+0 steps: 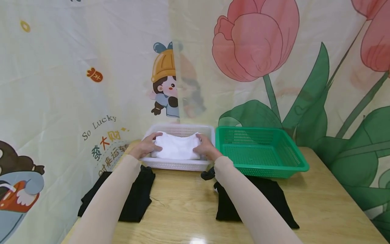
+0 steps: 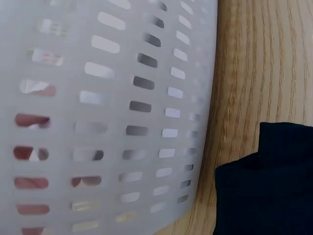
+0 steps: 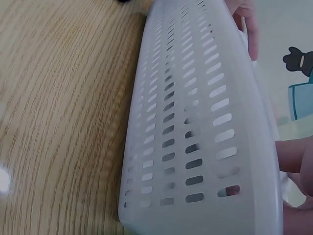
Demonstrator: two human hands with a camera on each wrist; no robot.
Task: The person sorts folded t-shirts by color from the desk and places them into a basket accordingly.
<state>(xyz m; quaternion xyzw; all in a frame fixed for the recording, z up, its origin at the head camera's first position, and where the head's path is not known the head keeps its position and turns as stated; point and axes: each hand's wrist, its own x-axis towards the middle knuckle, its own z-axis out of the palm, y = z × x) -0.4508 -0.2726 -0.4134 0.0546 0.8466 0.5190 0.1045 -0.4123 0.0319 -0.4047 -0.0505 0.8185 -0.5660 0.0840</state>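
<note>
A folded white cloth (image 1: pixel 176 146) lies in the white basket (image 1: pixel 179 165), below its back rim. My left hand (image 1: pixel 147 146) pinches the cloth's left end, and my right hand (image 1: pixel 206 147) pinches its right end. In the left wrist view the perforated basket wall (image 2: pixel 112 122) hides most of that hand. The right wrist view has the basket side (image 3: pixel 190 122) in the middle, with my right hand (image 3: pixel 297 181) behind its rim and my left hand (image 3: pixel 246 22) at the top.
A green basket (image 1: pixel 259 171) stands right of the white one. Black folded cloths lie on the wooden table (image 1: pixel 182 203), one at left (image 1: pixel 137 200) and one at right (image 1: pixel 274 193), partly under my sleeves. A printed curtain (image 1: pixel 128 67) hangs behind.
</note>
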